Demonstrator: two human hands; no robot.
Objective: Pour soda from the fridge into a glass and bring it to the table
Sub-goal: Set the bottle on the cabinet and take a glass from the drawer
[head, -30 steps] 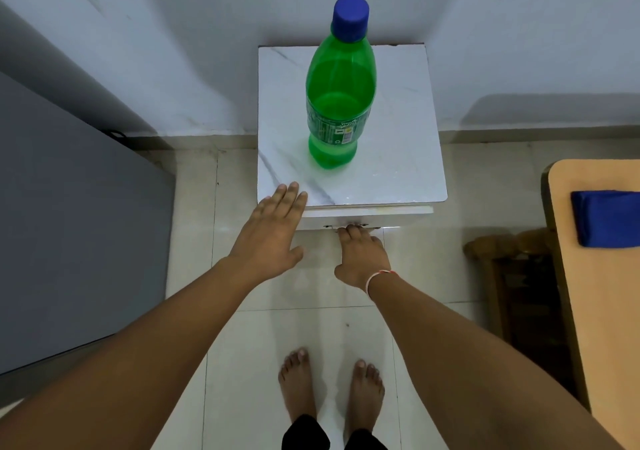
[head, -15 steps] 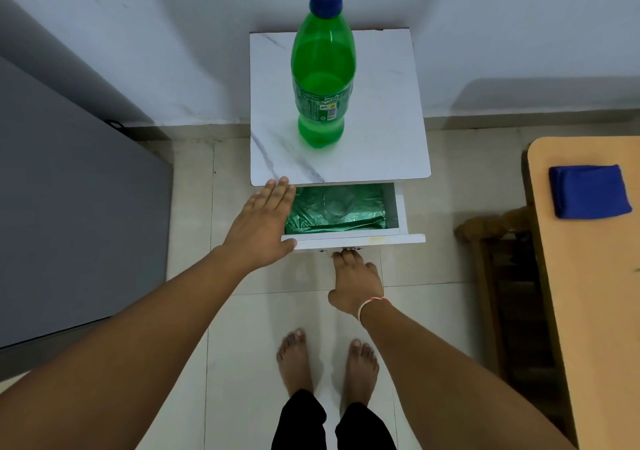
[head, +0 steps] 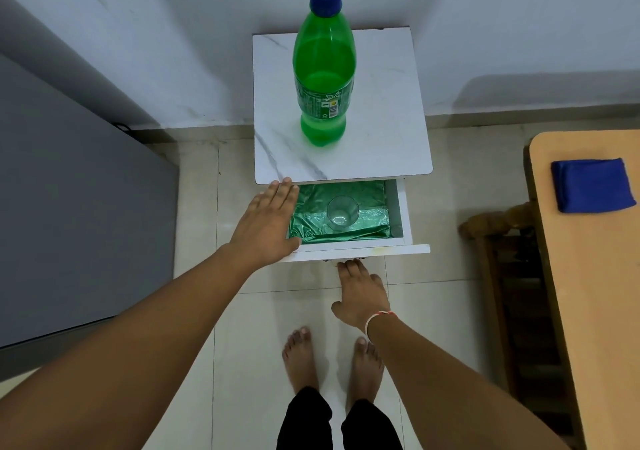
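Note:
A green soda bottle (head: 324, 69) with a blue cap stands upright on the white marble-patterned top of a small cabinet (head: 388, 138). Below the top, the cabinet's drawer (head: 398, 245) is pulled out. It is lined with shiny green foil, and a clear empty glass (head: 342, 213) stands in its middle. My left hand (head: 268, 223) lies flat with fingers apart over the drawer's left edge, fingertips touching the cabinet top. My right hand (head: 360, 294) reaches under the drawer's front panel, fingertips hooked on it.
A grey fridge (head: 79, 214) stands at the left. At the right edge is a wooden table (head: 595, 294) with a folded blue cloth (head: 593, 184) on it, and a wooden chair (head: 509, 276) beside it. My bare feet stand on the tiled floor (head: 194, 242).
The drawer went from shut to pulled well out under my right hand, and the glass inside came into sight. My left hand stayed at the cabinet's front left corner.

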